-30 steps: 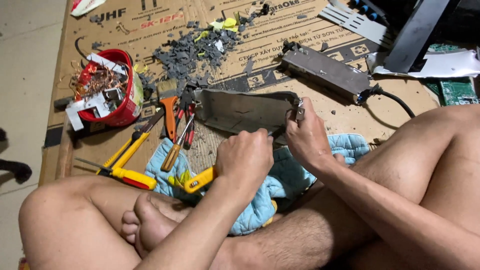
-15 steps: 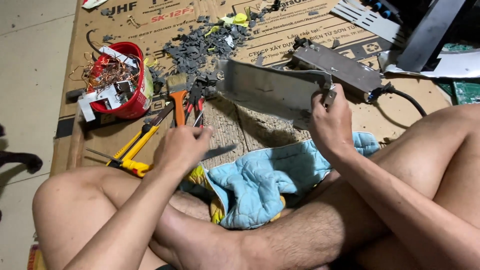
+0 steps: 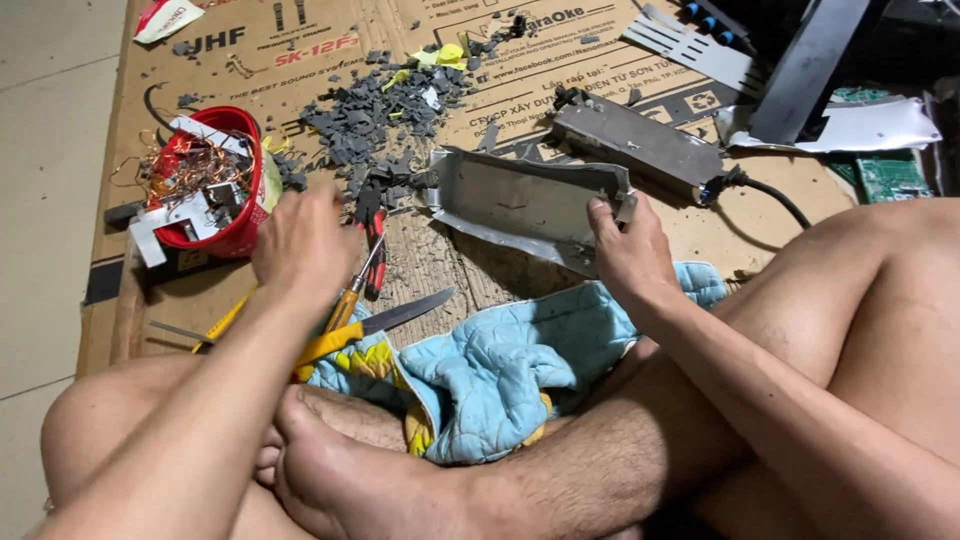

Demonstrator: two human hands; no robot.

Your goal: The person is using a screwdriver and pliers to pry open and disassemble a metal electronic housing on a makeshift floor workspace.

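left hand over tools, right hand gripping the casing.

red plastic bowl [image 3: 215, 180] of copper wire at ten o'clock; left hand [image 3: 300, 245] open, empty, above red-handled pliers [image 3: 372, 240]; right hand [image 3: 630, 255] pinches bent grey sheet-metal casing [image 3: 520, 205] at centre; grey broken bits [image 3: 380, 110] at twelve.

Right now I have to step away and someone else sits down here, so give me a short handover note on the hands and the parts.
Right hand: grip shut on the bent metal panel, held tilted above the cardboard sheet.
Left hand: empty, fingers spread, over the red-handled pliers and wooden-handled tool.
Knife lies beside the blue quilted cloth.
Done: grey broken bits piled; copper wire and scraps in the red bowl.
Left: panel not put down; grey metal box with cable lies unopened.
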